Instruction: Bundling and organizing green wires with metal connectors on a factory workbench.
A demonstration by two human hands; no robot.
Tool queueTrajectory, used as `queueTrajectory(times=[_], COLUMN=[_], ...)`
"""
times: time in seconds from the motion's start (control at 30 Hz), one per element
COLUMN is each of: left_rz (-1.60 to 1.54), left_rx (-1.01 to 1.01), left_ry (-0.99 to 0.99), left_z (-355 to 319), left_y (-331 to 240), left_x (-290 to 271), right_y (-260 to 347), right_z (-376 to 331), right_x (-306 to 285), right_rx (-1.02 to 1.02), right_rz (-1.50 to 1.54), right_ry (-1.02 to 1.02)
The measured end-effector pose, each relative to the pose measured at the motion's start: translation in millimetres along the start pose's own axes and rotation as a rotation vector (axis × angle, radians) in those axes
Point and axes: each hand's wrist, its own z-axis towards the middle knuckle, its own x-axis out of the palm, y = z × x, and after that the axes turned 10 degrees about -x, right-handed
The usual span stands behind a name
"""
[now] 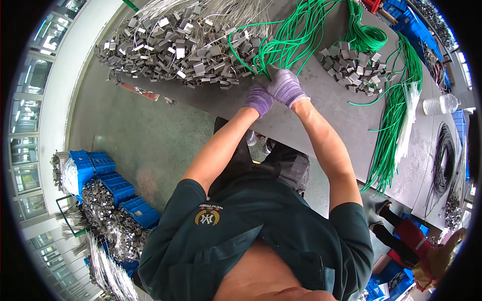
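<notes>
Both my hands wear purple-and-white knit gloves and meet at the near edge of the grey table. My left hand [260, 100] has its fingers closed beside the right one; what lies inside them is hidden. My right hand [286, 88] closes around the ends of a bunch of green wires [293, 42], which fan away from it across the table. To the left of my hands spreads a big heap of small metal box-shaped pieces [188, 52] with pale wires attached. On the right is a smaller pile of metal pieces [359, 70] joined to a coil of green wire [369, 37].
Long green wires [396, 120] hang over the table's right side, beside white strips [407, 120]. A clear plastic bottle [441, 105] and a dark cable coil [443, 160] lie farther right. Blue crates [118, 188] and more metal pieces stand lower left. Another person [396, 231] is at lower right.
</notes>
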Motion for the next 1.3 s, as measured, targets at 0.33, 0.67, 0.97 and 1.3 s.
queueTrajectory(times=[0.33, 0.67, 0.97, 1.3], left_rz=[-0.15, -1.799, -1.127, -0.189], left_rx=[0.001, -0.525, -0.434, 0.048], left_ry=[-0.12, 0.649, 0.76, 0.611], left_z=[-12, 63, 29, -98], left_y=[-18, -47, -69, -21], left_x=[-65, -117, -176, -134], right_y=[-83, -25, -15, -44], right_z=[-14, -39, -40, 36], right_x=[-50, -15, -30, -142], right_rx=[0.286, -0.023, -0.191, -0.22], right_rz=[0.955, 0.703, 1.111, 1.658], right_ry=[-0.442, -0.054, 0.116, -0.838])
